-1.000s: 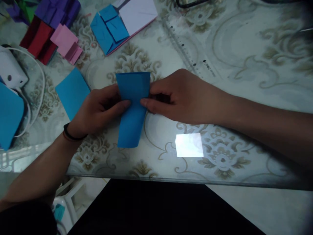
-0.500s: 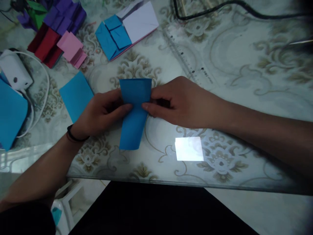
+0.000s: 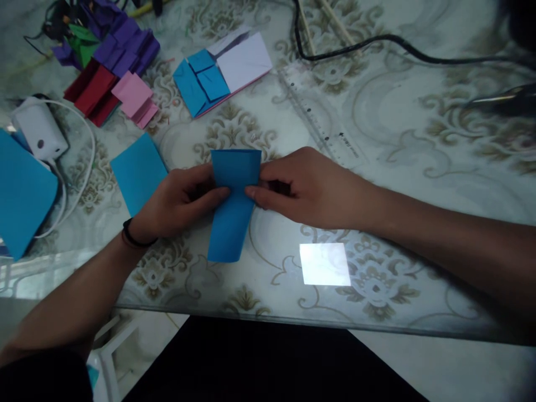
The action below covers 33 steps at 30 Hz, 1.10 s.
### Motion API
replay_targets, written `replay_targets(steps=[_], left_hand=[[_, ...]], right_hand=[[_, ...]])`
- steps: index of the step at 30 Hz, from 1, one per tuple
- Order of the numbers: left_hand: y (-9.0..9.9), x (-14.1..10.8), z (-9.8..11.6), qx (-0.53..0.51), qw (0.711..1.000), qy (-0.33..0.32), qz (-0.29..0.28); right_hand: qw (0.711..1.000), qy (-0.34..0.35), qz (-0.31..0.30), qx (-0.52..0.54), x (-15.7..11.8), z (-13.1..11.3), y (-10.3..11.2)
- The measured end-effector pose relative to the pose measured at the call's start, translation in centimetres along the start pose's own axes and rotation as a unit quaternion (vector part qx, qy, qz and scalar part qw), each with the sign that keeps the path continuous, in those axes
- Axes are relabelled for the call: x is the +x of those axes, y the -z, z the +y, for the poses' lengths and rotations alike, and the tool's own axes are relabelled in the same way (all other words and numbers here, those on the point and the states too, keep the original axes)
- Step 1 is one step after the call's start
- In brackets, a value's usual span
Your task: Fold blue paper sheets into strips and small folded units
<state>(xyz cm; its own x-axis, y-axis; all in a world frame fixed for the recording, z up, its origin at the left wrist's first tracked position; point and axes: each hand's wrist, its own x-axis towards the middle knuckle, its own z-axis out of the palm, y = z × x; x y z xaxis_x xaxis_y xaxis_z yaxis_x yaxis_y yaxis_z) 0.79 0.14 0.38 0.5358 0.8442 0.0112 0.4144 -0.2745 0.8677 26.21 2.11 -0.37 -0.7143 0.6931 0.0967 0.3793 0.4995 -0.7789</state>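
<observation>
A blue strip of paper [image 3: 233, 218], bent across its middle, is held upright above the table between both hands. My left hand [image 3: 178, 198] pinches its left edge, thumb on the near face and fingers behind. On the opposite edge, my right hand [image 3: 304, 187] grips it the same way, its fingertips partly hidden by the paper. Beside my left hand lies a flat blue paper piece [image 3: 140, 170], partly covered by that hand.
Folded paper pieces in purple [image 3: 125, 47], red [image 3: 92, 92] and pink [image 3: 134, 97] sit at the upper left. A blue-and-white folded paper [image 3: 213, 81], a clear ruler [image 3: 318, 123], a white charger [image 3: 39, 131], a larger blue sheet [image 3: 25, 195] and a black cable [image 3: 389, 39] lie around.
The whole scene sits slightly lower in the view, as the camera has shifted. Both hands keep the same hold on the blue paper strip.
</observation>
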Motion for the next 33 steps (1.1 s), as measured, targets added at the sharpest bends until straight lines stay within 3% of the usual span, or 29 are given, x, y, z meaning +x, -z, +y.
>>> replay_targets(steps=[23, 28, 33], left_hand=[[-0.01, 0.07, 0.14, 0.000, 1.000, 0.008, -0.002], [-0.05, 0.07, -0.08, -0.008, 1.000, -0.023, 0.000], [-0.02, 0.00, -0.09, 0.007, 1.000, -0.002, 0.000]], right_hand=[[1.000, -0.001, -0.005, -0.010, -0.02, 0.00, 0.08], [1.000, 0.003, 0.005, -0.005, -0.09, 0.26, -0.12], [1.000, 0.004, 0.010, -0.008, -0.10, 0.55, -0.41]])
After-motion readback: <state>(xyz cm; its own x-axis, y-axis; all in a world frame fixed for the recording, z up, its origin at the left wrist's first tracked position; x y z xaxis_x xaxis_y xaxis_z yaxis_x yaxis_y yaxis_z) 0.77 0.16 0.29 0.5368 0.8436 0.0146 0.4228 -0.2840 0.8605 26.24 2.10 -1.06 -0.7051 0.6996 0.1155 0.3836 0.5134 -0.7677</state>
